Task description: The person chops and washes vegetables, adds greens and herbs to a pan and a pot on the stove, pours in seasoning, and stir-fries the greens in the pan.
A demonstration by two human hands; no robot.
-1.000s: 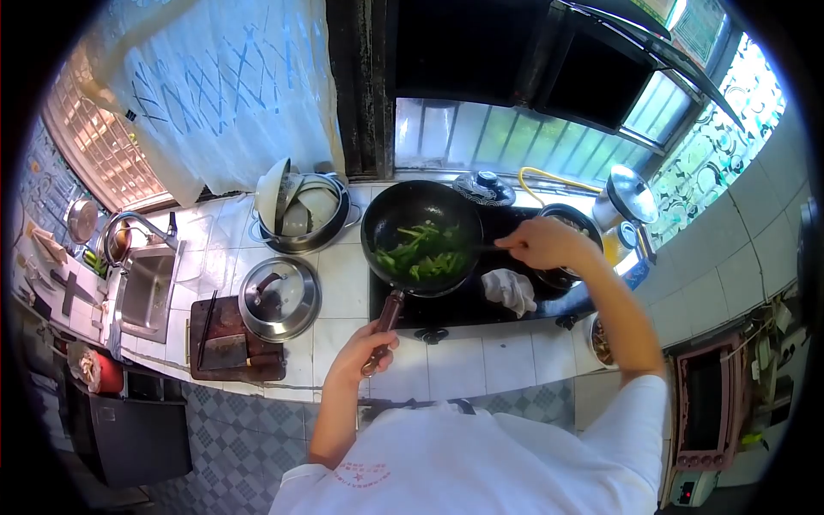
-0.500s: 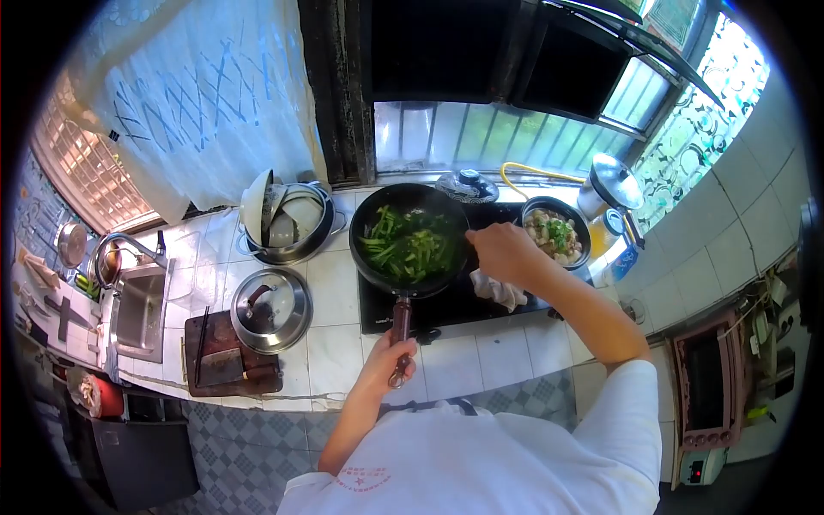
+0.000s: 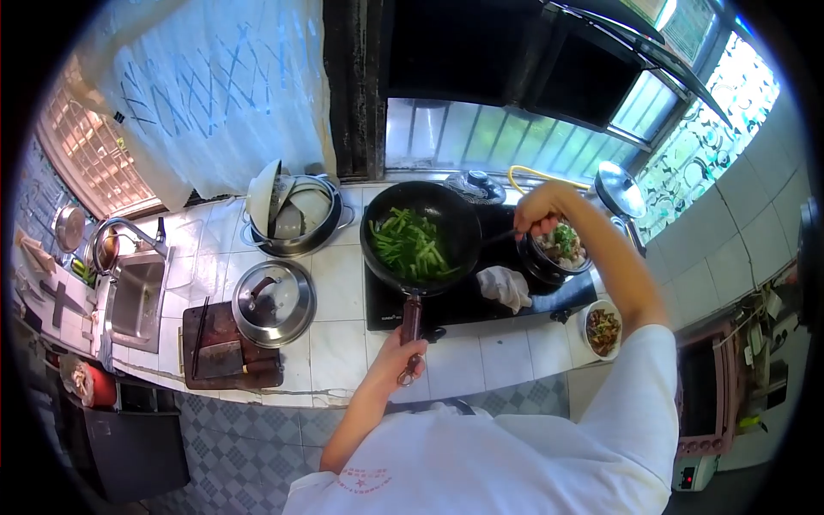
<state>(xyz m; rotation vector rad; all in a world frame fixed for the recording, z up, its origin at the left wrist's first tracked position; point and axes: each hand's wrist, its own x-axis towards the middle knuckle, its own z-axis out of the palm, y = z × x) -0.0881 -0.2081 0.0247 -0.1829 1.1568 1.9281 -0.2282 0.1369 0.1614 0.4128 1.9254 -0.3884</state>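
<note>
Left grip [image 3: 395, 358] wrapped round wok handle [image 3: 413, 314], long axis bodyward, right grip [image 3: 544, 211] pinching utensil [image 3: 499, 239].

Black wok [image 3: 461, 225] over stove [image 3: 468, 318]; cut greens [image 3: 412, 245] inside; utensil [image 3: 499, 239], perhaps spatula.

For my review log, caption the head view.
Chopped greens in a wok, left grip on its handle, right grip on a dark utensil.

You see a sink [image 3: 137, 300] at left of frame | a cleaver [image 3: 219, 360] on a chopping board [image 3: 216, 330], lower left | bowls [image 3: 296, 213] in a pot [image 3: 296, 248], left of centre | a curtain [image 3: 227, 94], upper left | an oven [image 3: 705, 396], lower right
</note>
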